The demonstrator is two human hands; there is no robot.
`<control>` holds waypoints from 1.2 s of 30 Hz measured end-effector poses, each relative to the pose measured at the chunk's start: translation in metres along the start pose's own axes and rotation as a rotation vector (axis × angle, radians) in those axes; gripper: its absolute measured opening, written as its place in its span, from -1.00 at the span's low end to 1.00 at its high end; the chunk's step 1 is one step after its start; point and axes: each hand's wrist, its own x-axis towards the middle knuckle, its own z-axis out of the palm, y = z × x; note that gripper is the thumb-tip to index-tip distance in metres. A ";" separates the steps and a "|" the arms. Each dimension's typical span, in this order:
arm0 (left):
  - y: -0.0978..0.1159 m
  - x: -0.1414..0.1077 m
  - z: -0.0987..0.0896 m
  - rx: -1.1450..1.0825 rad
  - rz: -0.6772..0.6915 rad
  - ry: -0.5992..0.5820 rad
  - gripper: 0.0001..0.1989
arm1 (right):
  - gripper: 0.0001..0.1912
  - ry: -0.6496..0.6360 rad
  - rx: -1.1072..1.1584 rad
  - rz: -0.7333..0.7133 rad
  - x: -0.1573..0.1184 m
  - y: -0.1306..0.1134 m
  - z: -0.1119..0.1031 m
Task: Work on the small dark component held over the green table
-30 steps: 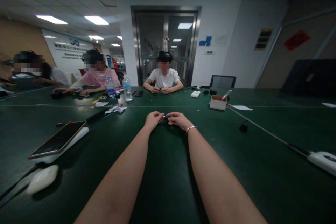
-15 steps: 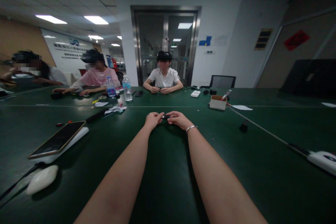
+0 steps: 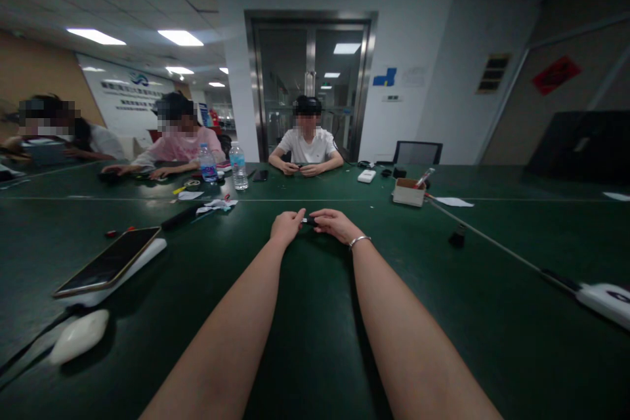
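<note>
Over the green tabletop (image 3: 315, 315), my two hands meet around a small black piece with a silver end (image 3: 310, 222); it may be a USB stick, but it is too small to be sure. My right hand (image 3: 337, 224), with a silver bracelet (image 3: 359, 242) at the wrist, pinches the black part between thumb and fingers. At the silver end is my left hand (image 3: 286, 227), its fingers curled and its thumb tip just above the metal. How firmly the left fingertips grip is hard to see.
To the left lie a phone (image 3: 111, 262) on a white block and a white rounded device (image 3: 80, 337). Water bottles (image 3: 239, 167) stand farther back. Right of my hands are a small box (image 3: 409, 193), a black brush-like item (image 3: 457, 236) and a white device (image 3: 608, 302). Co-workers sit across.
My left hand has shifted slightly left and its thumb has risen a little, showing more of the silver end. My right hand stays nearly still.
</note>
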 end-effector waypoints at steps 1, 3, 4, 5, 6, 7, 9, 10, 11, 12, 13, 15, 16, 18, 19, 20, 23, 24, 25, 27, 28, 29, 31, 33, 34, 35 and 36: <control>0.001 -0.002 -0.002 0.039 -0.001 0.002 -0.40 | -0.83 -0.006 -0.003 0.003 0.000 0.000 0.000; 0.003 -0.004 -0.004 0.093 -0.005 0.006 -0.38 | -0.81 -0.012 -0.007 0.009 -0.001 -0.001 0.000; 0.004 -0.005 -0.005 0.099 -0.006 0.007 -0.37 | -0.79 -0.010 -0.009 0.012 -0.001 -0.001 0.000; 0.004 -0.005 -0.006 0.091 -0.006 0.005 -0.37 | -0.78 -0.007 -0.011 0.016 -0.001 -0.001 0.000; 0.005 -0.005 -0.006 0.073 -0.003 -0.002 -0.37 | -0.77 -0.001 -0.012 0.019 -0.001 -0.001 0.000; 0.005 -0.005 -0.007 0.049 0.001 -0.009 -0.37 | -0.77 0.005 -0.014 0.022 -0.001 -0.001 0.000; 0.004 -0.004 -0.006 -0.005 0.007 -0.018 -0.38 | -0.79 0.023 -0.016 0.030 0.000 0.000 0.000; 0.003 -0.004 -0.005 -0.031 0.012 -0.015 -0.39 | -0.81 0.037 -0.013 0.034 0.001 0.000 0.000; 0.002 -0.002 -0.003 -0.057 0.020 -0.007 -0.40 | -0.82 0.055 -0.009 0.038 0.001 0.001 0.000; 0.000 -0.001 -0.001 -0.085 0.035 0.001 -0.41 | -0.83 0.074 -0.001 0.042 0.002 0.001 0.000; -0.001 0.000 0.001 -0.118 0.055 0.007 -0.43 | -0.84 0.090 0.009 0.045 0.002 0.001 0.000; -0.006 0.004 0.006 -0.191 0.105 0.004 -0.51 | -0.85 0.113 0.029 0.047 0.002 0.001 0.000; -0.008 0.006 0.009 -0.229 0.123 -0.003 -0.56 | -0.85 0.119 0.034 0.048 0.002 0.000 0.000; -0.012 0.009 0.012 -0.307 0.143 -0.008 -0.67 | -0.85 0.125 0.039 0.048 0.002 0.000 -0.001; -0.013 0.010 0.013 -0.349 0.148 -0.006 -0.69 | -0.85 0.124 0.038 0.047 0.002 0.000 -0.001; -0.014 0.010 0.014 -0.391 0.158 -0.006 -0.69 | -0.85 0.121 0.038 0.046 0.002 0.000 -0.001; -0.014 0.010 0.013 -0.526 0.209 -0.034 -0.69 | -0.85 0.119 0.039 0.044 0.002 0.001 -0.002; -0.014 0.009 0.012 -0.566 0.230 -0.053 -0.69 | -0.85 0.123 0.040 0.047 0.003 0.001 -0.002; -0.014 0.009 0.012 -0.598 0.248 -0.072 -0.69 | -0.86 0.127 0.041 0.051 0.003 0.002 -0.002; -0.014 0.008 0.012 -0.637 0.275 -0.101 -0.69 | -0.85 0.129 0.045 0.057 0.003 0.002 -0.003; -0.014 0.008 0.012 -0.638 0.281 -0.109 -0.70 | -0.85 0.128 0.045 0.056 0.003 0.002 -0.002; -0.014 0.008 0.012 -0.630 0.281 -0.112 -0.70 | -0.85 0.124 0.043 0.055 0.002 0.001 -0.002; -0.015 0.009 0.012 -0.591 0.268 -0.107 -0.71 | -0.84 0.122 0.037 0.049 0.001 0.001 -0.002; -0.016 0.010 0.012 -0.544 0.249 -0.102 -0.71 | -0.83 0.122 0.027 0.046 0.001 0.000 -0.001; -0.016 0.010 0.011 -0.525 0.241 -0.104 -0.70 | -0.82 0.120 0.022 0.045 0.000 0.000 -0.001; -0.016 0.010 0.011 -0.511 0.233 -0.107 -0.70 | -0.82 0.116 0.017 0.045 0.000 0.000 -0.001; -0.016 0.010 0.011 -0.502 0.225 -0.108 -0.70 | -0.82 0.111 0.014 0.045 0.000 0.000 -0.001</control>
